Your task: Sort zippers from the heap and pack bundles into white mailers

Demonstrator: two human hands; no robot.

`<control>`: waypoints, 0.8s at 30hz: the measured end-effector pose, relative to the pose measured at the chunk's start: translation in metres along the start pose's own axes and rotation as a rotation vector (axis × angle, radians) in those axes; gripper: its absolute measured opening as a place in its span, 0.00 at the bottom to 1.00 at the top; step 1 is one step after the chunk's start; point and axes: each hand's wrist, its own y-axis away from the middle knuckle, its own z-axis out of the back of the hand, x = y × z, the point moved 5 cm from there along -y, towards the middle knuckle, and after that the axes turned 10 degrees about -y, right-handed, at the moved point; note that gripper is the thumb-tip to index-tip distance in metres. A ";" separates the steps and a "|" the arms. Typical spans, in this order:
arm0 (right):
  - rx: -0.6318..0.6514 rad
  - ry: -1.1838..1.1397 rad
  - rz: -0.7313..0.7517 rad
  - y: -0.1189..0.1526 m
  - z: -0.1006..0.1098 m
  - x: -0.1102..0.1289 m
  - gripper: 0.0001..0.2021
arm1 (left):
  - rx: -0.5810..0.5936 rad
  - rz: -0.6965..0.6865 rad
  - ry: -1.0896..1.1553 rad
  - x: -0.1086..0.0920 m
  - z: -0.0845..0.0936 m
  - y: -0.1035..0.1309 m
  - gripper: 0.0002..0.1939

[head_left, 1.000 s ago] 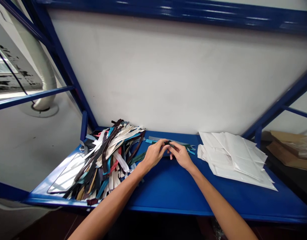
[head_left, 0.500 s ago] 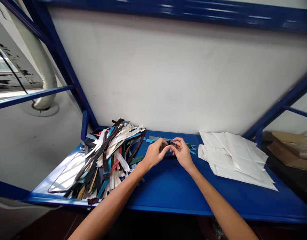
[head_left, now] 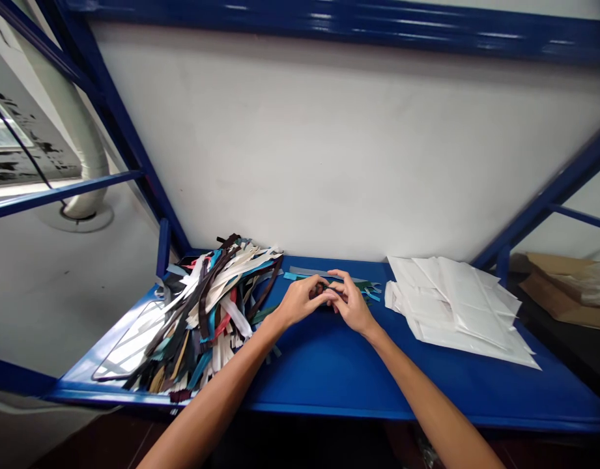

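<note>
Shifted since earlier frame: right hand [head_left: 354,307], slightly closer to left hand [head_left: 298,303], index finger extended. Left hand: fingers curled, thumb nearly closed, pinching small dark piece [head_left: 324,288]; exact contact partly hidden. Right hand: partly open, thumb and lower fingers bunched beside same piece; cannot tell whether gripping or only touching. Location of piece: between both hands, over back half of tabletop [head_left: 329,378]. Just behind, near back edge: loose strips [head_left: 371,286]. Toward left end: heaped strips [head_left: 241,262]. Toward right end: white sheets [head_left: 456,299]. Stage, as judged: fine fingertip handling of piece. Called for next, as judged: steady left pinch, small right-finger adjustments.
</note>
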 end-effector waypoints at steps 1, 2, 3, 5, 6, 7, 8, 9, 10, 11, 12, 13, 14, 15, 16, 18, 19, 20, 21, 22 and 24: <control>-0.001 0.000 -0.006 0.000 0.000 0.000 0.18 | 0.016 0.013 0.035 0.000 -0.002 0.000 0.19; -0.004 0.005 -0.006 0.001 0.000 0.001 0.17 | 0.026 0.019 0.061 0.001 -0.003 0.000 0.18; -0.006 0.016 -0.003 0.001 -0.001 0.001 0.16 | 0.030 0.019 0.071 0.000 -0.005 0.000 0.18; -0.005 0.047 0.014 0.002 -0.002 0.003 0.16 | 0.022 0.014 0.038 -0.001 -0.005 0.000 0.19; -0.004 0.064 0.021 0.003 -0.002 0.004 0.16 | 0.019 0.014 0.011 -0.001 -0.005 0.001 0.19; -0.004 0.079 0.025 0.003 -0.002 0.004 0.17 | 0.019 0.014 -0.014 -0.002 -0.004 0.001 0.19; -0.006 0.089 0.026 0.003 -0.002 0.005 0.18 | 0.027 0.011 -0.032 -0.003 -0.003 0.001 0.19; -0.009 0.095 0.026 0.003 -0.002 0.005 0.19 | 0.040 0.005 -0.043 -0.004 -0.002 0.001 0.18; -0.014 0.103 0.028 0.003 -0.001 0.005 0.20 | 0.056 -0.002 -0.050 -0.005 -0.001 0.001 0.18; -0.019 0.120 0.033 0.002 0.000 0.006 0.22 | 0.069 -0.009 -0.057 -0.006 0.000 0.001 0.17; -0.021 0.148 0.041 0.002 0.000 0.007 0.23 | 0.080 -0.010 -0.062 -0.007 0.001 0.002 0.18; -0.015 0.186 0.047 0.002 0.001 0.007 0.25 | 0.089 -0.005 -0.059 -0.007 0.001 0.002 0.18; -0.001 0.227 0.050 0.002 0.001 0.007 0.26 | 0.098 0.006 -0.047 -0.006 0.001 0.002 0.18; 0.019 0.269 0.048 0.002 0.001 0.007 0.27 | 0.107 0.021 -0.027 -0.005 0.000 0.002 0.18; 0.043 0.306 0.041 0.003 0.000 0.006 0.29 | 0.119 0.033 -0.003 -0.004 0.000 0.002 0.18; 0.076 0.354 0.023 0.003 -0.001 0.002 0.32 | 0.152 0.044 0.034 -0.002 -0.002 0.002 0.17; 0.082 0.365 0.018 0.004 -0.001 0.001 0.34 | 0.169 0.043 0.042 -0.001 -0.002 0.002 0.16; 0.081 0.364 0.012 0.004 -0.002 -0.001 0.36 | 0.184 0.040 0.045 0.000 -0.003 0.002 0.16; 0.077 0.349 0.006 0.003 -0.002 -0.002 0.36 | 0.196 0.038 0.045 0.000 -0.003 0.003 0.15; 0.070 0.322 0.000 0.003 -0.003 -0.003 0.36 | 0.200 0.039 0.043 0.000 -0.002 0.003 0.15; 0.056 0.264 -0.006 0.002 -0.004 -0.003 0.33 | 0.188 0.037 0.023 0.000 -0.003 0.003 0.15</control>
